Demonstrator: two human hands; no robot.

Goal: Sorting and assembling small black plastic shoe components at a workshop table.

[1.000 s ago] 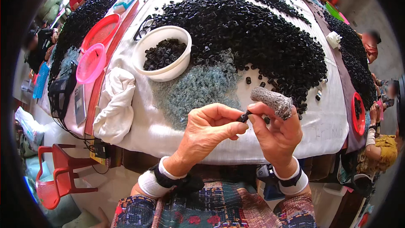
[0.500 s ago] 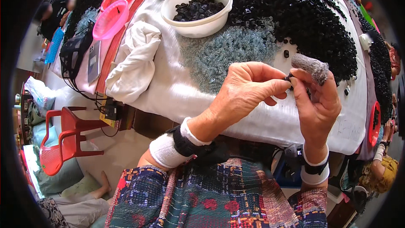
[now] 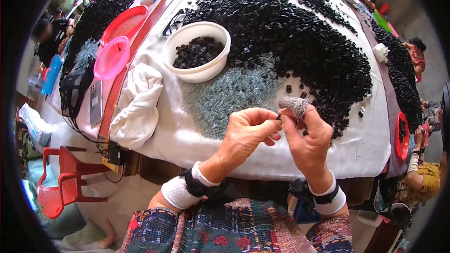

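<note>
Both hands meet at a single piece (image 3: pixel 280 117), small and black; the left hand (image 3: pixel 246 133) pinches it from the left between thumb and forefinger, and the right hand (image 3: pixel 307 145) closes thumb and covered finger on it from the right; neither hand is clearly nearer, since the piece sits between the two sets of fingertips; they hide most of it, so I cannot tell which way its long axis points; a grey sleeve (image 3: pixel 293 105) wraps one finger of the right hand, just above the pinch.

The piece is held to the right of the bowl (image 3: pixel 204 75) and nearer the person; on the bowl's near right side, between it and the hands, lies a spread of pale coils (image 3: pixel 229 93); a few loose pieces (image 3: pixel 288 88) lie right of the bowl, past the fingertips; the heap (image 3: pixel 300 42), black and broad, spreads right of the bowl and beyond it.

The bowl, white and round, holds many black pieces, piled below its rim; glasses (image 3: pixel 174 24) lie beside its far left edge; a cloth (image 3: pixel 138 107) lies bunched to its near left; farther left are a pink basket (image 3: pixel 107 75) and, beyond that, a red tray (image 3: pixel 104 33); well to the bowl's right, a red basket (image 3: pixel 401 152) holds some black contents, too small to make out.
</note>
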